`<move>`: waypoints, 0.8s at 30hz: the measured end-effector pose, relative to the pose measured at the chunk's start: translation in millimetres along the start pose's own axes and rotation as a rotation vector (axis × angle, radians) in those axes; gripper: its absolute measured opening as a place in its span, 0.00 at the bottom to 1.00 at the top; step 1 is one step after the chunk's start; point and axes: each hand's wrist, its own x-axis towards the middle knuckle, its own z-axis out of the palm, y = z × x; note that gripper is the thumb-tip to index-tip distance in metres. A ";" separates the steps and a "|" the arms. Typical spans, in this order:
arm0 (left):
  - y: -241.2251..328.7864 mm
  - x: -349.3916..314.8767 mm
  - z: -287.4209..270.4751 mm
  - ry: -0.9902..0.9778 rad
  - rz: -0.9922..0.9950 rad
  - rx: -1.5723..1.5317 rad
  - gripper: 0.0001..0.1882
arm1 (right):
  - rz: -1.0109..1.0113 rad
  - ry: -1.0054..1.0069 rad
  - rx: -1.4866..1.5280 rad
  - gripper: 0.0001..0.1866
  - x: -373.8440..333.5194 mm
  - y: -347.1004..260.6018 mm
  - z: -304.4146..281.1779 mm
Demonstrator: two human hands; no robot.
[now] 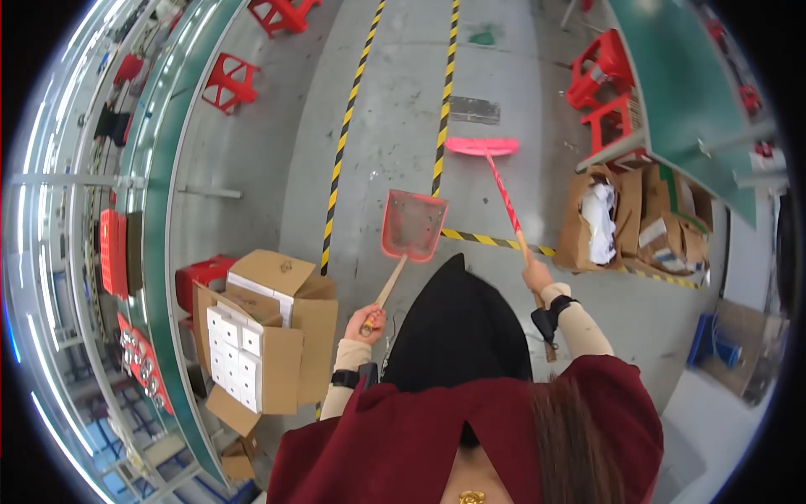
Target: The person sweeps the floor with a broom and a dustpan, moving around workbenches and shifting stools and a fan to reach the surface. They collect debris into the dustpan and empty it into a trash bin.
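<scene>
My left hand (366, 322) is closed round the wooden handle of a red dustpan (414, 225). The pan lies ahead of me on the grey floor, and dark dirt marks show on its inside. In my right hand (537, 275) is the stick of a pink broom (483, 147), fingers wrapped round it. The stick is red and white farther up and wooden where I grip it. Its bristle head is on the floor beyond the dustpan and to its right, apart from it.
An open carton (281, 353) of small white boxes stands at left. Cardboard boxes (592, 220) with packing waste are at right. Red stools (231, 82) stand by the green-topped benches (684, 92) on both sides. Yellow-black tape (353, 118) marks the floor.
</scene>
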 end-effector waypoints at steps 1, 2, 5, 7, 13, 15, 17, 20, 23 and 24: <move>3.1 7.7 5.6 -0.019 0.010 -0.073 0.06 | -0.032 0.021 -0.061 0.30 5.6 -11.9 -20.6; 5.1 16.9 9.5 -0.040 0.022 -0.150 0.06 | -0.076 -0.006 -0.078 0.30 10.4 -24.4 -36.3; 29.1 62.9 31.8 -0.112 0.049 -0.402 0.05 | -0.257 -0.030 -0.204 0.31 58.5 -80.3 -73.6; 33.9 86.8 31.2 -0.148 0.045 -0.665 0.05 | -0.358 -0.107 -0.244 0.31 101.3 -121.2 -81.3; 51.4 152.6 36.1 -0.099 0.076 -0.901 0.06 | -0.604 -0.117 -0.418 0.33 266.0 -241.1 -48.4; 53.3 163.7 29.8 0.023 0.041 -0.930 0.07 | -0.598 -0.192 -0.440 0.34 279.5 -240.5 -32.0; 55.9 171.6 21.8 -0.025 0.063 -0.901 0.07 | -0.589 -0.227 -0.457 0.35 262.4 -217.3 -30.3; 59.0 177.7 11.7 -0.043 0.054 -0.893 0.06 | -0.400 -0.423 -0.527 0.35 177.9 -148.5 -67.1; 62.5 179.6 12.5 0.061 0.045 -0.794 0.06 | -0.425 -0.645 -0.519 0.32 94.6 -102.4 -132.8; 62.9 179.1 14.6 0.097 0.072 -0.770 0.06 | -0.332 -0.735 -0.457 0.31 73.6 -96.0 -151.4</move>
